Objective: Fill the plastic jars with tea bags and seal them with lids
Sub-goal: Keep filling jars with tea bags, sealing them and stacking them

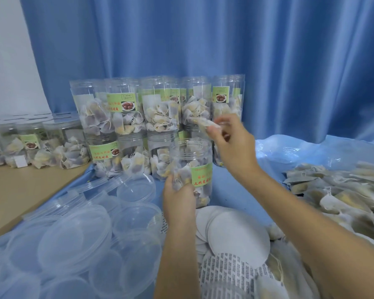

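Note:
A clear plastic jar (198, 167) with a green label stands open in the middle, partly filled with tea bags. My left hand (178, 196) grips its lower left side. My right hand (229, 140) hovers just above and right of the jar's mouth, pinching a tea bag (203, 124). Loose tea bags (337, 193) lie heaped at the right. Clear lids (73, 231) are piled at the lower left.
Open filled jars (156, 108) are stacked in two tiers behind the held jar. Lidded jars (37, 145) stand on a tan surface at the left. White round liners (229, 231) lie below the jar. A blue curtain hangs behind.

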### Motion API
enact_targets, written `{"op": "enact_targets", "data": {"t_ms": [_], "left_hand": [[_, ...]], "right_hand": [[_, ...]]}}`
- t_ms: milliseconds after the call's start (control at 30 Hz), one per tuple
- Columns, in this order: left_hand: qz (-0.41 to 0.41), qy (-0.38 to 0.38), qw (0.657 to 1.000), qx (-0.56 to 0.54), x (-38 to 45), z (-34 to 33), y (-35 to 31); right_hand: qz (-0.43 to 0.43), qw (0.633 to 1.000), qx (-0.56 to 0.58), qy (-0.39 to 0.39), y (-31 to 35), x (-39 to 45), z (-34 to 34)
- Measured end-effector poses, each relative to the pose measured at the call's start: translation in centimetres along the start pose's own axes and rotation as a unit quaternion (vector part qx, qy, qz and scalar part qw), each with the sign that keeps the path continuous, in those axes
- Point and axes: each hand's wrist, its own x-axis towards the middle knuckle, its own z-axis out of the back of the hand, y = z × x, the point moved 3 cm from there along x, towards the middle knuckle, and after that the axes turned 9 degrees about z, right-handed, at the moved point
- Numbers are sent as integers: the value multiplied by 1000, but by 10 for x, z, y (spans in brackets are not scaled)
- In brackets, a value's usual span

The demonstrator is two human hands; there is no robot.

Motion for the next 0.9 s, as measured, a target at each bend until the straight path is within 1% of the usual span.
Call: {"op": "enact_targets", "data": {"t_ms": [33, 67, 100, 133, 167, 267, 300, 333, 367, 400, 500, 567, 667, 733, 800, 900], "left_hand": [[1, 2, 1000, 1, 0, 0, 0], [-2, 3, 1000, 8, -1, 0, 0], [-8, 4, 1000, 17, 0, 0, 0], [-16, 6, 1000, 22, 1, 0, 1], [-24, 8, 999, 21, 2, 0, 1], [-37, -1, 999, 40, 3, 0, 1], [-29, -4, 999, 46, 4, 0, 1], [-15, -11, 998, 52, 5, 1, 1], [4, -17, 998, 59, 5, 1, 2], [14, -22, 998, 60, 6, 1, 2], [33, -22, 999, 18, 3, 2, 2], [25, -7, 999, 20, 0, 1, 1], [4, 12, 999, 40, -7, -2, 0], [2, 15, 999, 45, -7, -4, 1], [7, 16, 999, 47, -7, -4, 1], [18, 19, 999, 36, -6, -3, 1]], "right_hand": [[3, 995, -53, 90, 5, 9, -10], [-3, 973, -117, 199, 6, 14, -21], [-14, 942, -167, 291, 5, 15, -30], [-21, 922, -184, 340, 5, 13, -34], [-14, 921, -176, 346, 6, 10, -34], [57, 960, -142, 235, 15, -2, -15], [60, 966, -130, 213, 16, -6, -5], [47, 970, -120, 208, 16, -12, 4], [33, 968, -112, 221, 15, -18, 14], [22, 961, -109, 255, 16, -26, 22], [-1, 906, -137, 400, 13, -52, 41], [-24, 883, -143, 446, 9, -67, 50], [-53, 866, -169, 467, -1, -88, 55], [-57, 857, -186, 477, -6, -100, 53], [-48, 858, -189, 475, -6, -105, 50], [-48, 868, -181, 459, -6, -105, 49]]}}
